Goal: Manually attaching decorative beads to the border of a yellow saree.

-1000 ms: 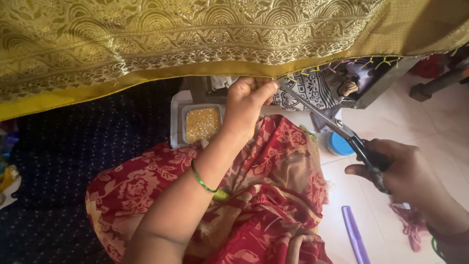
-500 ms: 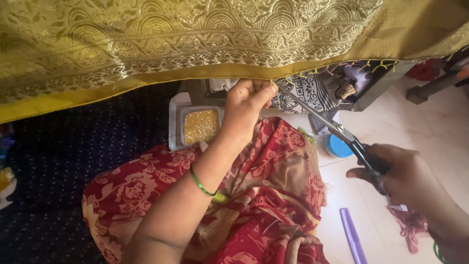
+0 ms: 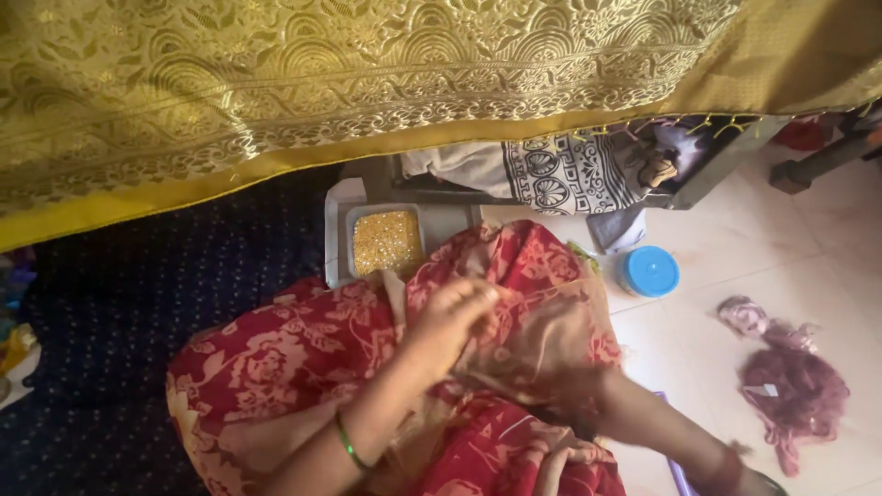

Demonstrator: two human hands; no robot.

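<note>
My left hand (image 3: 452, 317) hovers over my lap with its fingers pinched together, and I see nothing between them. It wears a green bangle (image 3: 347, 443) on the wrist. My right hand (image 3: 574, 400) is low over the red floral garment (image 3: 294, 344), blurred by motion; whether it holds anything is unclear. The scissors are not visible. A gold brocade fabric (image 3: 367, 83) with a yellow border hangs across the top, apart from both hands. Just beyond my left hand is a small tray of gold beads (image 3: 388, 241).
A blue-lidded round container (image 3: 650, 271) stands on the pale tile floor at the right. A maroon thread bundle (image 3: 795, 386) lies farther right. A black-and-white patterned cloth (image 3: 570, 170) sits under the fabric's edge. Dark blue dotted cloth (image 3: 138, 303) covers the left.
My left hand has dropped from the fabric's yellow border to my lap. My right hand, which held scissors up toward the border, has come down and inward, and the scissors are out of sight.
</note>
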